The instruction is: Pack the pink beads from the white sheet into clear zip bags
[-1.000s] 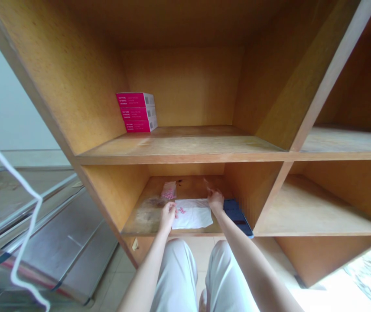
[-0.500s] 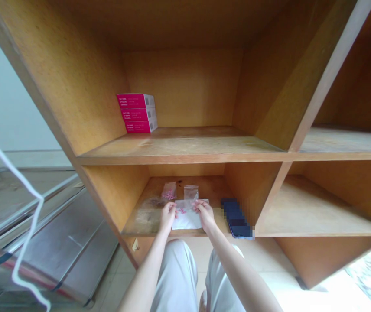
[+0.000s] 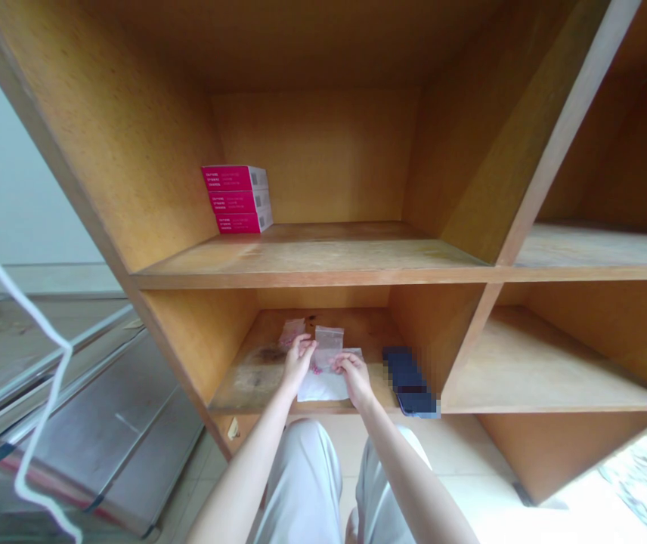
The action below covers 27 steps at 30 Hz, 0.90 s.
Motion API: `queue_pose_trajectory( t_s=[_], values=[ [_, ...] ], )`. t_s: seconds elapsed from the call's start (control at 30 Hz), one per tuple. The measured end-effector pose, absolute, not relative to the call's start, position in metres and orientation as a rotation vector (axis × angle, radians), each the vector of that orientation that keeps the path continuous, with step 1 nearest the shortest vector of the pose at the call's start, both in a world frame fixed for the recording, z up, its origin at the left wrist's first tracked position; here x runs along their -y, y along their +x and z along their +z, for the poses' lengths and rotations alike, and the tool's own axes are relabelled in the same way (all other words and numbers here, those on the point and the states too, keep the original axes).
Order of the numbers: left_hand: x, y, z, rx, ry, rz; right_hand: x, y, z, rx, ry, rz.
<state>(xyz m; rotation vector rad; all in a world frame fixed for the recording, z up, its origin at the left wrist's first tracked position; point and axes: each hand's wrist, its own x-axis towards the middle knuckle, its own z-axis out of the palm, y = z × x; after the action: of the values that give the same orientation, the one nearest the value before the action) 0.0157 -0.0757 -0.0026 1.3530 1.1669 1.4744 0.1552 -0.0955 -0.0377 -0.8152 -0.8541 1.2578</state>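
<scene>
A small clear zip bag [image 3: 329, 340] lies between my hands, its zip strip toward the back of the shelf. My left hand [image 3: 299, 363] has its fingertips closed at the bag's left edge. At the lower right of the bag, my right hand [image 3: 354, 375] pinches it between thumb and fingers. Under the bag and hands is a white sheet [image 3: 322, 391]. A few tiny pink pieces [image 3: 317, 370] show on the sheet, too small to name. Behind my left hand rests another clear bag [image 3: 291, 329] with pink bits in it, partly hidden.
Dark blue flat objects [image 3: 408, 378], partly pixelated, lie on the right side of this shelf compartment. Three stacked pink boxes [image 3: 238, 200] stand on the shelf above. A white cable [image 3: 45, 325] hangs at left, near grey metal panels [image 3: 102, 423].
My left hand has moved up and right, from beside the pink pieces to the clear bag's left edge. The bag has shifted slightly left, with my right hand still on it.
</scene>
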Motion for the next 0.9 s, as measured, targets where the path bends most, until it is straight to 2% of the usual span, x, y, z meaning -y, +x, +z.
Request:
queue_pose_trajectory(
  t_s=[0.27,0.63,0.9],
  values=[
    [0.068,0.029,0.019,-0.983,1.289,1.461,0.096,0.156,-0.038,0.872,-0.803,1.277],
    [0.07,0.025,0.034,-1.299,1.758,1.121,0.095,0.158,-0.036,0.781,-0.682,1.332],
    [0.08,0.027,0.041,-1.384,1.968,0.919,0.099,0.156,-0.033,0.863,-0.819,1.258]
  ],
)
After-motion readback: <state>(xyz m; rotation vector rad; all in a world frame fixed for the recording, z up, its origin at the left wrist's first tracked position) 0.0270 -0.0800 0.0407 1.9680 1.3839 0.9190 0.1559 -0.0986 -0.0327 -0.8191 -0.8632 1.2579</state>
